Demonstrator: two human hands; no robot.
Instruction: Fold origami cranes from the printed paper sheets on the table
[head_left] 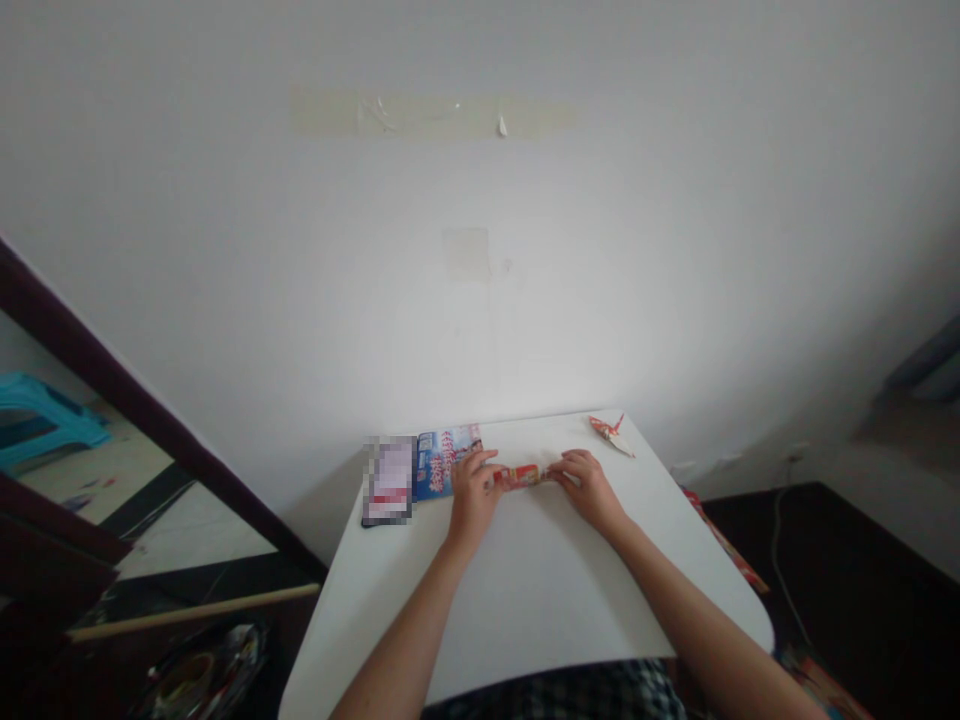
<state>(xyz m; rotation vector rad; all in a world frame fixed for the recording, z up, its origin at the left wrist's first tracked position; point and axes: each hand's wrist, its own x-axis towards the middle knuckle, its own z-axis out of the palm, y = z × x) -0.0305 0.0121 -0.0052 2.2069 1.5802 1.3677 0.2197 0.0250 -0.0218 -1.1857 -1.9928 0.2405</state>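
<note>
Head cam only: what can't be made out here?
All head view:
- red paper strip: ends hidden by the left hand and right hand; folds too small to tell.
- pixelated rectangle: blurred, cannot identify it.
- printed leaflet: small print too small to read.
- paper crane: fold detail too small.
- red item: partly hidden by the table edge.

A rectangular thing (388,480) on the bench (525,600) is blurred into squares, so its kind cannot be told. The folded red paper strip (521,476) is partly covered by the left hand (472,497) and the right hand (589,490), and its print is too small to read. The left hand also hides one part of the printed leaflet (448,462). At the bottom edge of the picture, a shiny bag (201,672) is cut off.
</note>
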